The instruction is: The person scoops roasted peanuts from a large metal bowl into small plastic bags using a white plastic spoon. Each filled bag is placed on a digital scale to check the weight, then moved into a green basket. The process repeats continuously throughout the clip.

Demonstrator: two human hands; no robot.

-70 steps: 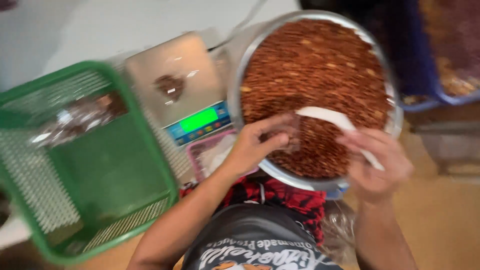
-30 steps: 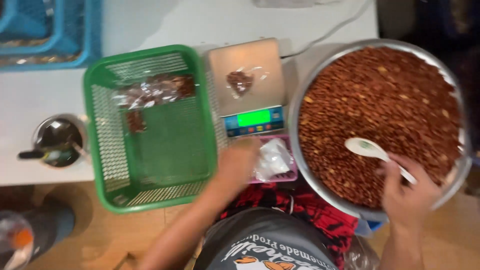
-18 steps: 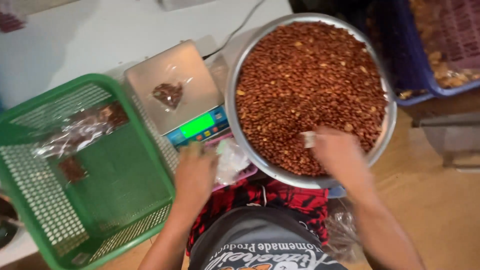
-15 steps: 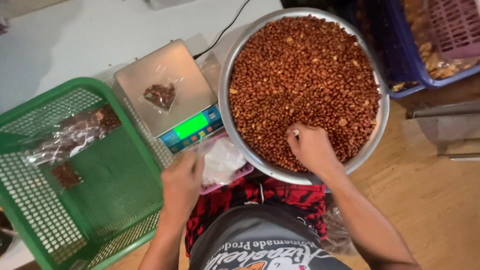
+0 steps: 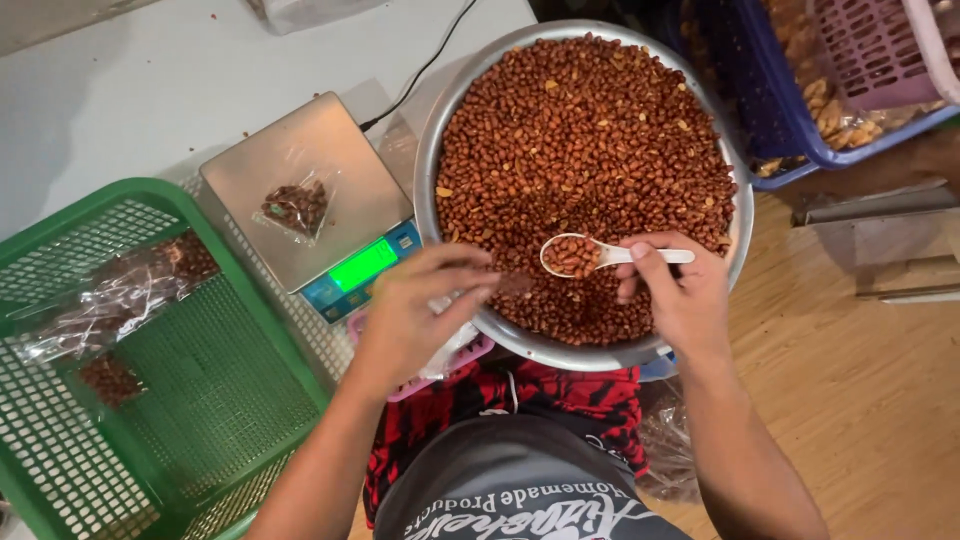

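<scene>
A single head-worn camera looks almost straight down, close over the person's lap and the white table (image 5: pixel 120 110), taking in both hands, the round metal basin (image 5: pixel 742 215) and wooden floor (image 5: pixel 860 400).

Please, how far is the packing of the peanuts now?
Done: filled packets lie in the green basket, and one small bag sits on the scale. In hand: the right hand holds a loaded white spoon beside the left hand. Left: the metal bowl remains nearly full.

A small clear bag of nuts (image 5: pixel 296 207) lies on the scale; its screen (image 5: pixel 363 265) glows green. Filled clear bags (image 5: pixel 120 300) lie in the green basket (image 5: pixel 255 400).
</scene>
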